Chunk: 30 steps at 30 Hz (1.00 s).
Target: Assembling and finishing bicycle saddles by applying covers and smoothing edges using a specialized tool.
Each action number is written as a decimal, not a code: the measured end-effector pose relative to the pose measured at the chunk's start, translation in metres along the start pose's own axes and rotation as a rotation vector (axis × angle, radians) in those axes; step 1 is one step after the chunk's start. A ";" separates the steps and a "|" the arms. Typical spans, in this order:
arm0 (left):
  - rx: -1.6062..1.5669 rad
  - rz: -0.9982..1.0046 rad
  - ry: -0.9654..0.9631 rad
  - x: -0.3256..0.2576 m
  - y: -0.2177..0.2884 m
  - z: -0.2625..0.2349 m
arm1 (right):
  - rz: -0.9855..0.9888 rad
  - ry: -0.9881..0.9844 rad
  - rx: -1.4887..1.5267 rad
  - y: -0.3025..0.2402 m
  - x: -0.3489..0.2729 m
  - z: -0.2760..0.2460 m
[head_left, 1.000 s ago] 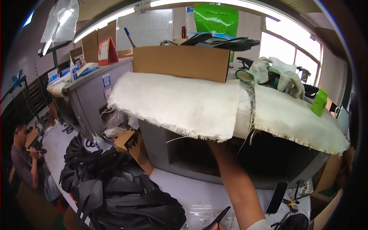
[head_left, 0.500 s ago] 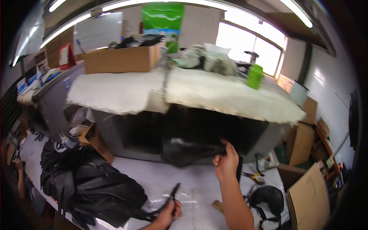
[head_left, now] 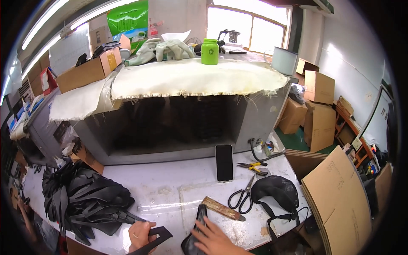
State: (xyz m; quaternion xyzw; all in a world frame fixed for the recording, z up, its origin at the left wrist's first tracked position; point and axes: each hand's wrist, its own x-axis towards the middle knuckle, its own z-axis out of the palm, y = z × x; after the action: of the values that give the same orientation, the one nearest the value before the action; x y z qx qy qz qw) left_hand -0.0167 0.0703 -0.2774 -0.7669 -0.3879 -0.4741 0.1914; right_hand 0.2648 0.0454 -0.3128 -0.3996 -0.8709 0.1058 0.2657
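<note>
At the near edge of the table, my left hand (head_left: 141,236) is closed around a flat black strip (head_left: 161,233) with a wide, angular end. Just right of it, my right hand (head_left: 213,239) lies with fingers outstretched on a smooth black piece (head_left: 191,241), whose narrow end points away from me. A large heap of similar black pieces (head_left: 91,199) sits to the left, and some reach toward my left hand. Beyond my right hand lies a worn brown wooden-looking bar (head_left: 221,208). Part of the black piece is hidden under my fingers.
Black-handled scissors (head_left: 242,199), yellow-handled pliers (head_left: 250,165), a phone (head_left: 224,163) and a black curved padded item with straps (head_left: 278,193) lie on the right. A grey box-like oven (head_left: 174,156) with a dark opening stands behind. Cardboard sheets (head_left: 335,199) lean at the right.
My right hand has come down from in front of the dark opening, where it held a black piece, onto the table. The left hand still grips a black strip. The view has swung right.
</note>
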 end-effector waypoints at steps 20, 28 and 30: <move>-0.525 -0.393 -0.354 0.090 0.105 -0.010 | 0.242 0.265 0.637 -0.054 0.038 -0.077; -0.734 -0.710 -0.447 0.083 0.096 0.000 | 0.113 0.151 0.648 -0.050 0.041 -0.090; -0.729 -0.785 -0.529 0.078 0.096 0.002 | 0.116 0.143 0.623 -0.051 0.042 -0.088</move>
State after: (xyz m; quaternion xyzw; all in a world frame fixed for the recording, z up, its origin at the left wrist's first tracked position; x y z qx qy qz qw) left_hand 0.0785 0.0443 -0.2028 -0.6744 -0.4891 -0.4049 -0.3769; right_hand 0.2584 0.0408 -0.2030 -0.3547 -0.7515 0.3538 0.4292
